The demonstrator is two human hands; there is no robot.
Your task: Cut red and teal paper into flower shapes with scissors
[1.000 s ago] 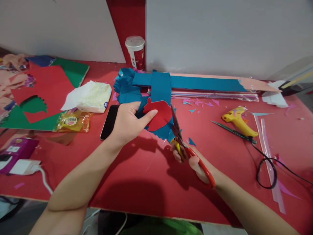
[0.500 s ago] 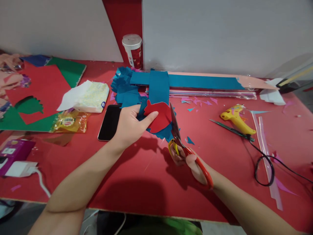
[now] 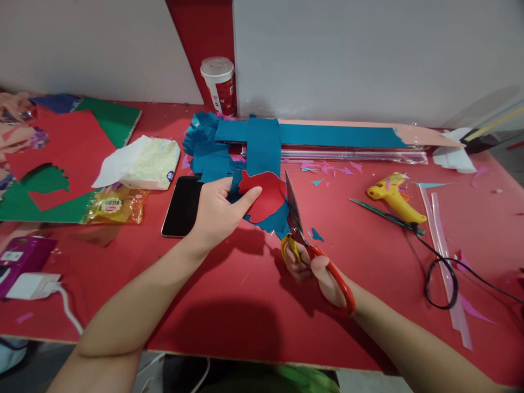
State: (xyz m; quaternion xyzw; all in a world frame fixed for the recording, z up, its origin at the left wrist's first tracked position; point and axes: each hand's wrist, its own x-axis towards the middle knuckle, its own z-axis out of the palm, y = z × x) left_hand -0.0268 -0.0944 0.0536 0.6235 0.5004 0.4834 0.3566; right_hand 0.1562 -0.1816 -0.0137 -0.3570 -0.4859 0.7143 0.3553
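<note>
My left hand (image 3: 221,210) pinches a red paper cutout (image 3: 268,196) against a blue sheet (image 3: 276,221), thumb on top and the fingers hidden underneath. The blue sheet's edge shows below and right of the red shape. In my right hand (image 3: 305,262) are scissors (image 3: 297,218) with one red and one yellow handle loop. Their blades point away from me along the right edge of the two layers. A small blue scrap (image 3: 316,235) lies on the table just right of the blades. Behind the left hand, a blue strip (image 3: 263,144) crosses a longer one.
A phone (image 3: 181,207) lies beside my left wrist. On the right are a yellow glue gun (image 3: 395,199), a green-handled craft knife (image 3: 385,215) and a black cable (image 3: 440,262). A lidded cup (image 3: 219,84) stands at the back. Red sheet (image 3: 77,142) and tissue pack (image 3: 153,164) lie left.
The view has shifted slightly, so the surroundings sit a little further left. Both hands keep their grips, and the scissor blades stay at the blue sheet's right edge.
</note>
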